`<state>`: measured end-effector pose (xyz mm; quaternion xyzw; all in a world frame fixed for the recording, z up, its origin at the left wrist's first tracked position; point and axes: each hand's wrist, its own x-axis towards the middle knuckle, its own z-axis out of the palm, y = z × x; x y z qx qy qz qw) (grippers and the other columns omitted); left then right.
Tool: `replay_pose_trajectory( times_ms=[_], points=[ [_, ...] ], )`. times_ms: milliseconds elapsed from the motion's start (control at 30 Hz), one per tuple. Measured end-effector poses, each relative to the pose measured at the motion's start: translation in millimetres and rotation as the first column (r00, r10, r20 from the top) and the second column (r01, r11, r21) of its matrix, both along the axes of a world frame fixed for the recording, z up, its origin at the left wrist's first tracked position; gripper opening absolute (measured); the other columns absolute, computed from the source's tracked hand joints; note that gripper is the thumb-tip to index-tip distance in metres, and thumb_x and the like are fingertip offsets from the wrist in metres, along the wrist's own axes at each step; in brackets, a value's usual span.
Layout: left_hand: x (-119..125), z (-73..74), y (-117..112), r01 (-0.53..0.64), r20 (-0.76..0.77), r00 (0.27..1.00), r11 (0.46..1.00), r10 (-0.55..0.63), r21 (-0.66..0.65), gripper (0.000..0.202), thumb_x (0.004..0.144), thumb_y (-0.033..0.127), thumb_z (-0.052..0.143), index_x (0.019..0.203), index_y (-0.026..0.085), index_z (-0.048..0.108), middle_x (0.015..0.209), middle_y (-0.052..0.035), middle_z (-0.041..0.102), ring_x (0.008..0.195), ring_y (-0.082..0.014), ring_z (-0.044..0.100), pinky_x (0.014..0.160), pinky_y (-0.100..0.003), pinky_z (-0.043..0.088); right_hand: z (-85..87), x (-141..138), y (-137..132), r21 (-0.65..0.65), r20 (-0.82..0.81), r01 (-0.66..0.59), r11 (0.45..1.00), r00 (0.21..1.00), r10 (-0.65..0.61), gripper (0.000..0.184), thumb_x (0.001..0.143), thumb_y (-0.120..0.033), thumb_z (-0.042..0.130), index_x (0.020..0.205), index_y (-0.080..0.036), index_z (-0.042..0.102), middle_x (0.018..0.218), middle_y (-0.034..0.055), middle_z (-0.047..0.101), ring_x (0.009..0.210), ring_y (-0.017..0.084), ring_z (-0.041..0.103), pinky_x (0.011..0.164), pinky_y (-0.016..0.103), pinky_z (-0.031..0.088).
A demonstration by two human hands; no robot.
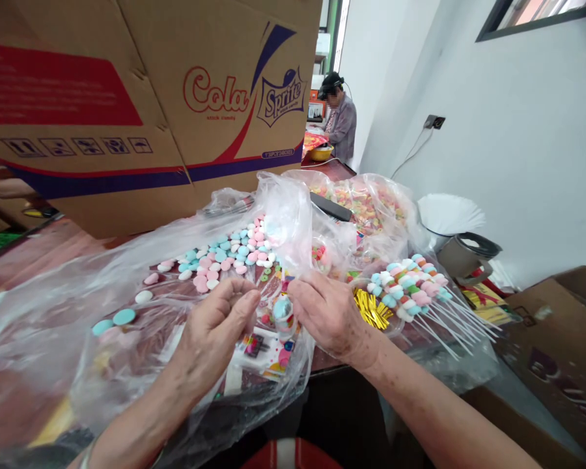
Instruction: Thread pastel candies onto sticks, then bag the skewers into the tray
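My right hand (pixel 327 314) is closed, its fingers curled at a short stack of candies (pixel 283 311) with a light blue piece on top, which seems to be in clear wrap. Just to the left, my left hand (pixel 222 318) has its thumb and fingers drawn together; whatever they hold, if anything, is too small to make out. Pink, blue and white candies (pixel 219 254) lie loose on clear plastic sheeting (pixel 141 260) beyond the hands. Below them is a colourful printed card (pixel 268 352). Gold twist ties (pixel 372 309) sit beside my right wrist.
Finished-looking candy skewers (pixel 410 286) on white sticks lie at the right. Behind stand a large cardboard box (pixel 146 85) and a bag of gummy candies (pixel 371 202). A mug (pixel 469 257) and an open carton (pixel 561 352) are farther right. Another person (pixel 342 124) works in the background.
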<state>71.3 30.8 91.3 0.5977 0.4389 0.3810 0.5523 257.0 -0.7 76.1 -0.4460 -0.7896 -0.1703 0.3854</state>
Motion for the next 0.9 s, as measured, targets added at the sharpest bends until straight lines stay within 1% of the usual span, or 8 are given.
replay_pose_trajectory(
  times_ms=[100,167,300,367,467,600,700,900],
  points=[
    [3.6,0.2,-4.3,0.267,0.238,0.954,0.883,-0.185,-0.386,0.048,0.093,0.06,0.046,0.101,0.017,0.064,0.052,0.0002,0.06,0.047,-0.0166,0.053,0.048,-0.026,0.042,3.2,-6.9,1.3,0.03,-0.003,-0.011,1.0,1.0,0.011,0.025,0.098,-0.014,0.039,0.086,-0.015,0.061,0.074,0.0049,0.058,0.068,0.017,0.055,0.062,0.028,0.042],
    [6.2,1.4,-0.1,0.369,0.428,0.891,0.794,-0.153,-0.483,0.054,0.097,0.06,0.036,0.101,0.015,0.066,0.062,-0.005,0.067,0.056,-0.0196,0.06,0.055,-0.03,0.049,3.7,-17.0,-1.3,0.024,0.002,-0.016,1.0,1.0,0.016,0.026,0.097,-0.014,0.038,0.083,-0.015,0.06,0.074,0.0056,0.059,0.068,0.017,0.054,0.061,0.028,0.041],
    [-4.7,10.5,16.0,0.304,0.664,0.743,0.927,-0.086,-0.22,0.053,0.097,0.061,0.038,0.092,0.021,0.073,0.064,-0.0034,0.071,0.064,-0.0213,0.065,0.067,-0.034,0.053,-2.5,-33.8,-8.2,-0.139,-0.195,-0.06,0.988,0.98,0.032,0.026,0.096,-0.014,0.037,0.079,-0.018,0.056,0.072,0.0032,0.058,0.066,0.015,0.054,0.061,0.026,0.043],
    [-14.5,13.7,19.6,0.427,0.606,0.739,0.9,-0.296,-0.082,0.058,0.089,0.07,0.046,0.083,0.021,0.077,0.052,-0.0034,0.067,0.058,-0.0241,0.065,0.069,-0.038,0.053,-6.5,-34.4,-8.5,-0.203,-0.378,-0.121,0.972,0.925,0.037,0.022,0.096,-0.015,0.039,0.081,-0.019,0.055,0.071,0.0008,0.058,0.065,0.012,0.055,0.061,0.023,0.044],
    [-19.9,9.9,17.7,0.571,0.375,0.79,0.804,-0.485,-0.165,0.059,0.085,0.069,0.056,0.08,0.015,0.079,0.051,-0.0082,0.069,0.054,-0.0252,0.064,0.066,-0.038,0.051,-10.2,-30.3,-7.1,-0.179,-0.48,-0.095,0.979,0.877,-0.002,0.017,0.095,-0.016,0.042,0.086,-0.019,0.057,0.073,0.0006,0.06,0.067,0.012,0.057,0.064,0.023,0.045],
    [-5.8,-0.2,13.2,0.424,0.382,0.873,0.86,-0.304,-0.284,0.047,0.092,0.058,0.053,0.09,0.017,0.076,0.075,-0.0071,0.075,0.069,-0.0212,0.067,0.067,-0.03,0.051,-15.5,-34.8,-11.5,-0.155,-0.392,-0.14,0.978,0.917,0.069,0.021,0.094,-0.015,0.04,0.085,-0.016,0.059,0.074,0.0038,0.057,0.069,0.015,0.054,0.066,0.026,0.044],
    [8.9,0.3,11.1,0.247,0.462,0.884,0.912,-0.073,-0.328,0.024,0.078,0.038,0.075,0.084,0.015,0.074,0.08,-0.0064,0.075,0.074,-0.0196,0.067,0.067,-0.027,0.052,-24.1,-43.1,-18.9,-0.234,-0.499,-0.297,0.926,0.854,0.148,0.021,0.094,-0.016,0.041,0.081,-0.018,0.057,0.075,0.0027,0.056,0.07,0.014,0.053,0.068,0.025,0.045],
    [34.4,3.2,0.8,-0.092,0.507,0.831,0.955,0.23,-0.281,0.017,0.06,0.012,0.077,0.074,0.014,0.067,0.066,-0.0002,0.069,0.063,-0.0128,0.062,0.063,-0.021,0.05,-29.7,-44.7,-31.8,-0.478,-0.742,-0.467,0.744,0.667,-0.058,0.024,0.098,-0.023,0.039,0.08,-0.02,0.054,0.072,-0.0015,0.054,0.069,0.011,0.054,0.067,0.022,0.043]
  ],
)
